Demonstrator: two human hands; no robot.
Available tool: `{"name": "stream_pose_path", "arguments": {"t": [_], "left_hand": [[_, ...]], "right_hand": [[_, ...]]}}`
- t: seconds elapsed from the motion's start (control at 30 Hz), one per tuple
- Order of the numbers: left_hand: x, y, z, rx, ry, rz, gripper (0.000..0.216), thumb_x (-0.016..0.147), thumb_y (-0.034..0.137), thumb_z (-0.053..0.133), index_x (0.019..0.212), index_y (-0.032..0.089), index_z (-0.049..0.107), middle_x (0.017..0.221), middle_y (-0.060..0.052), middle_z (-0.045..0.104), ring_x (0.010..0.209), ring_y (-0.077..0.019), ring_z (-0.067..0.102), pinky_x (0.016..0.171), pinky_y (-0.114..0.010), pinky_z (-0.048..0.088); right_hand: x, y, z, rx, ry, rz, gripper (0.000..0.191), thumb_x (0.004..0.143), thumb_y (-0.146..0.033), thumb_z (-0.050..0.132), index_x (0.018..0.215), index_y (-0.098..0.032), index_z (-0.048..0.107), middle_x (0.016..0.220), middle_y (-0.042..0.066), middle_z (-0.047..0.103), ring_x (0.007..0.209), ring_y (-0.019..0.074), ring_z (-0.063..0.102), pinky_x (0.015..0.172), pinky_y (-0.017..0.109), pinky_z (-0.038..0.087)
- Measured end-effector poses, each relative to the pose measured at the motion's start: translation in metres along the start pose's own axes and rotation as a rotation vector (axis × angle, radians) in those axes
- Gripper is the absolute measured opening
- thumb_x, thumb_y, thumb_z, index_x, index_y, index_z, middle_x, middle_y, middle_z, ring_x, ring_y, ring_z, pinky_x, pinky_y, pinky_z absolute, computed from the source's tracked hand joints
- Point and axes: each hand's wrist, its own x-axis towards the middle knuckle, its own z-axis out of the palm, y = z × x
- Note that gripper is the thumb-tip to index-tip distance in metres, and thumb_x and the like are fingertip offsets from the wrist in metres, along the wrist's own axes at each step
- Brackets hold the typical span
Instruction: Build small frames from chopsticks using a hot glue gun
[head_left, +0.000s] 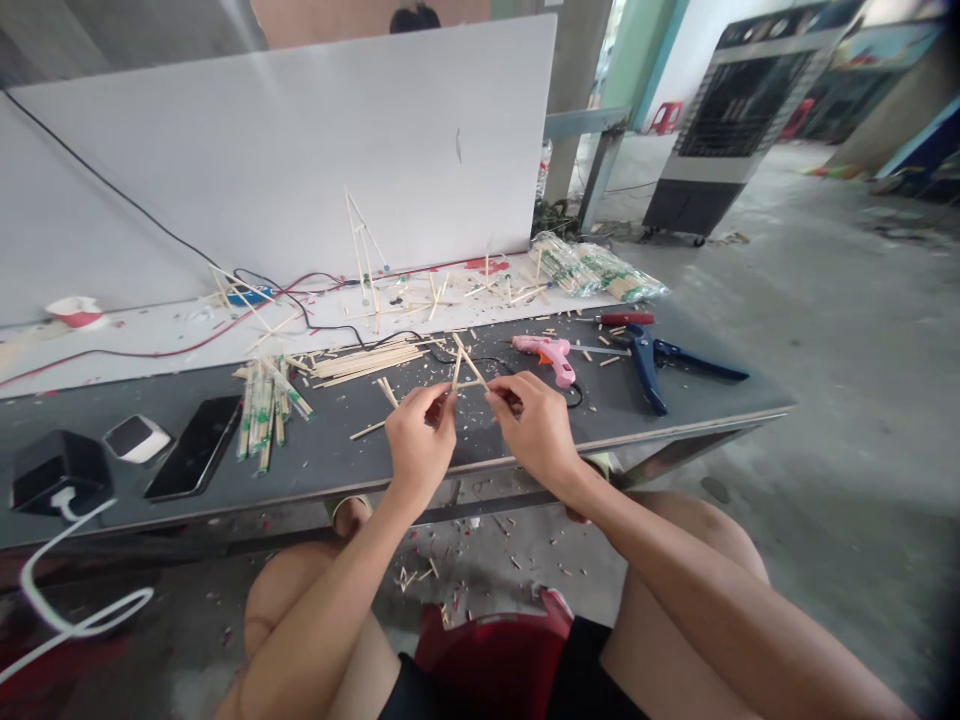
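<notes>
Between my two hands is a small A-shaped frame of wooden sticks (471, 362), its point facing away from me and a short crossbar joining its legs. My left hand (421, 430) pinches the lower end of the left leg. The right leg's end is pinched by my right hand (534, 420). Both hands are above the front edge of the dark table. A pink glue gun (546, 352) lies to the right of the frame. Loose wooden sticks (371, 362) lie in a pile behind and left of my left hand.
Blue-handled cutters (649, 365) and a red-handled tool (626, 318) lie right. Bagged sticks (592, 268) sit behind them. Bundled sticks (262, 405), a phone (196, 447) and a black charger (60, 470) are left. Stick structures (364, 255) stand by the white panel (300, 150); cables run across.
</notes>
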Motion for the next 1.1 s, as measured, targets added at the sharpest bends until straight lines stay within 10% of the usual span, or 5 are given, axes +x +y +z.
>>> {"name": "stream_pose_path", "arguments": {"t": [0.3, 0.43, 0.83, 1.1], "left_hand": [[0.002, 0.000, -0.004, 0.011, -0.019, 0.039, 0.018, 0.097, 0.024, 0.056, 0.093, 0.016, 0.072, 0.080, -0.005, 0.069, 0.070, -0.0147, 0.062, 0.067, -0.026, 0.047], [0.000, 0.002, -0.004, -0.053, -0.056, 0.070, 0.018, 0.098, 0.025, 0.055, 0.095, 0.017, 0.072, 0.081, -0.004, 0.069, 0.068, -0.0140, 0.062, 0.066, -0.025, 0.047], [0.001, -0.001, -0.007, -0.080, -0.093, 0.095, 0.018, 0.098, 0.025, 0.055, 0.096, 0.018, 0.072, 0.086, -0.004, 0.070, 0.070, -0.0141, 0.063, 0.067, -0.025, 0.048], [0.005, -0.005, -0.004, -0.054, -0.082, 0.094, 0.020, 0.099, 0.026, 0.053, 0.096, 0.018, 0.071, 0.083, -0.005, 0.069, 0.068, -0.0140, 0.060, 0.064, -0.025, 0.046]], "right_hand": [[0.022, 0.009, -0.017, 0.240, -0.006, 0.090, 0.021, 0.091, -0.035, 0.063, 0.102, -0.021, 0.074, 0.101, 0.009, 0.073, 0.083, 0.0227, 0.069, 0.074, 0.040, 0.060], [0.041, 0.018, -0.023, 0.506, -0.230, 0.095, 0.037, 0.092, -0.042, 0.060, 0.124, -0.026, 0.068, 0.121, 0.008, 0.070, 0.106, 0.0228, 0.065, 0.080, 0.036, 0.057], [0.064, 0.032, -0.047, 0.421, -0.686, 0.100, 0.038, 0.089, -0.054, 0.065, 0.091, -0.017, 0.075, 0.064, -0.002, 0.052, 0.060, 0.0103, 0.044, 0.057, 0.026, 0.035], [0.080, 0.037, -0.090, 0.887, -0.224, 0.145, 0.022, 0.076, -0.036, 0.082, 0.074, -0.020, 0.066, 0.066, -0.001, 0.056, 0.060, 0.0118, 0.051, 0.056, 0.027, 0.042]]}}
